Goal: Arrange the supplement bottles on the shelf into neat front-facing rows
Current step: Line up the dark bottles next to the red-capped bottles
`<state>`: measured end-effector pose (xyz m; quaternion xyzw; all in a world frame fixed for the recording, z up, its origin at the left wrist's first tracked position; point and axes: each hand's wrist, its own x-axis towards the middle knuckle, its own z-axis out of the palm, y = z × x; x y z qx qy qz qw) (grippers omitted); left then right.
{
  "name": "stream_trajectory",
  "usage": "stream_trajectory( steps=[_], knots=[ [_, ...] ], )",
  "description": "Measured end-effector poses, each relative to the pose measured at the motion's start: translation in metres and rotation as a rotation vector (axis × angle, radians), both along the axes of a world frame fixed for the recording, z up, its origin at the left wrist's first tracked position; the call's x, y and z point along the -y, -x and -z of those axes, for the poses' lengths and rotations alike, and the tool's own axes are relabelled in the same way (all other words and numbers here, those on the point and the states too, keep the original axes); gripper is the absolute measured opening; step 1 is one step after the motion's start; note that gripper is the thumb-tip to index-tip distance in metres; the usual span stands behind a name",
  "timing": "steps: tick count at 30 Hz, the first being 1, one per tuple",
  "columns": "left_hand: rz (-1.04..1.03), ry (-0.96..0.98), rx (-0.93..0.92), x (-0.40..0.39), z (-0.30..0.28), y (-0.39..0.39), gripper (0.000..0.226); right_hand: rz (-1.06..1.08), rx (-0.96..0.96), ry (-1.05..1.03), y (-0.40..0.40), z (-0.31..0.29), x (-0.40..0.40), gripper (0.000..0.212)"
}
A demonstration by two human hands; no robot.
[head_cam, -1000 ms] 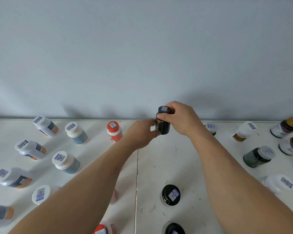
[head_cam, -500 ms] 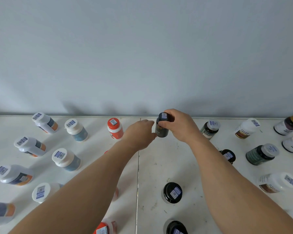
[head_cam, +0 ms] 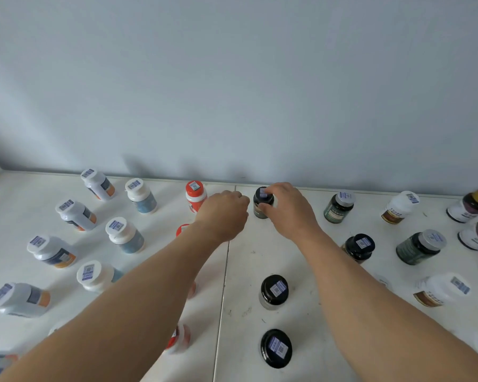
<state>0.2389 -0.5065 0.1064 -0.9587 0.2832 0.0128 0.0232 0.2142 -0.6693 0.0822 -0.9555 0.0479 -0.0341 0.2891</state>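
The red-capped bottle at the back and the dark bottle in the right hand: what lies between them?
The head view shows only the left hand between the red-capped bottle and the dark bottle.

Black-capped bottles (head_cam: 274, 292): 4 are counted.
Red-capped bottles (head_cam: 195, 194): at least 3 are seen.
Silver-capped green bottles (head_cam: 419, 250): 2 are counted.
Gold-capped bottles (head_cam: 471, 204): 2 are counted.
Orange-labelled white bottles (head_cam: 76, 215): at least 4 are seen.
Blue-labelled white bottles (head_cam: 125, 235): 3 are counted.
Brown-labelled white bottles (head_cam: 400, 207): 2 are counted.

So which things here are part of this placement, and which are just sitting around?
In play:
right hand, gripping the dark bottle
left hand, beside it

Just standing:
red-capped bottle
green bottle
black-lidded jar
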Motion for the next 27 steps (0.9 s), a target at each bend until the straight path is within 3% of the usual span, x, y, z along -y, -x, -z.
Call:
stream_trajectory(
  steps=[4, 17, 23, 27],
  knots=[
    [0.054, -0.021, 0.118, 0.001, -0.011, 0.02, 0.023, -0.028, 0.043, 0.103, 0.02, -0.013, 0.003, 0.04],
    [0.157, 0.035, 0.19, 0.001, -0.031, 0.103, 0.029, -0.012, -0.04, 0.283, 0.123, -0.058, -0.007, 0.036],
    [0.21, 0.036, 0.194, -0.005, -0.03, 0.166, 0.022, 0.017, -0.049, 0.282, 0.2, -0.062, -0.021, 0.036],
    [0.252, 0.033, 0.197, 0.002, -0.035, 0.206, 0.028, 0.042, -0.046, 0.27, 0.248, -0.068, -0.016, 0.037]
  ],
)
